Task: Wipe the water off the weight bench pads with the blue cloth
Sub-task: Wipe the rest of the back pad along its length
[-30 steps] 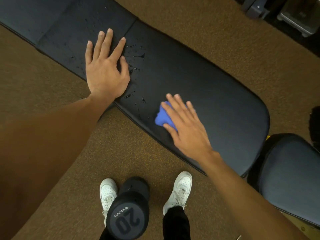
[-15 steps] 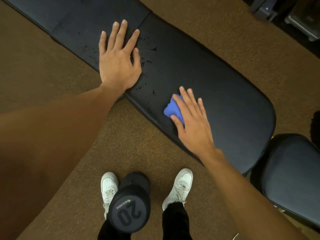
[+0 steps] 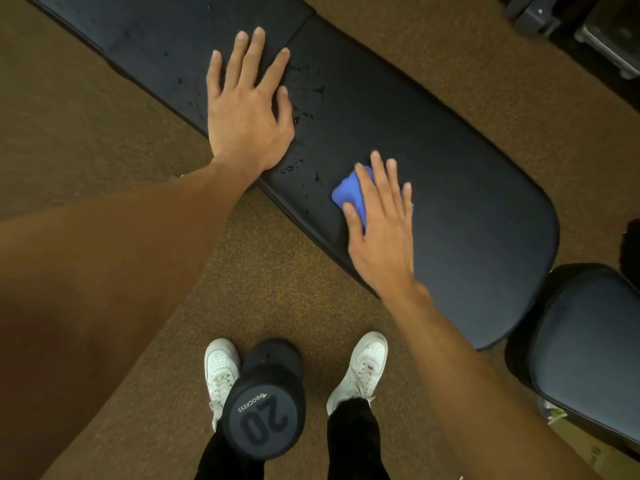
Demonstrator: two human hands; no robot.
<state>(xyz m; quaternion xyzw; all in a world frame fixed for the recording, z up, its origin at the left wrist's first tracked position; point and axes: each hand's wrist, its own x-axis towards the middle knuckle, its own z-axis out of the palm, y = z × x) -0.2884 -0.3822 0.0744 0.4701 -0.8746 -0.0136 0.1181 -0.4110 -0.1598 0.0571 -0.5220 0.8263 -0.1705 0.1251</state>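
Note:
A long black weight bench runs diagonally from upper left to lower right; its large near pad (image 3: 467, 188) meets a second pad (image 3: 156, 32) at a seam. Water drops (image 3: 304, 95) lie on the pads around the seam and near the front edge. My left hand (image 3: 242, 112) lies flat with spread fingers across the seam area. My right hand (image 3: 381, 223) presses the crumpled blue cloth (image 3: 349, 195) onto the near pad with straight fingers; most of the cloth is hidden under the fingers.
A black dumbbell marked 20 (image 3: 263, 410) stands on the brown speckled floor between my two white shoes (image 3: 360, 368). Another dark padded seat (image 3: 588, 348) sits at the lower right. Dark equipment (image 3: 588, 26) is at the top right corner.
My right hand has slid the blue cloth a little along the near pad, staying right of the drops. The left hand stays flat by the seam while the view shifts.

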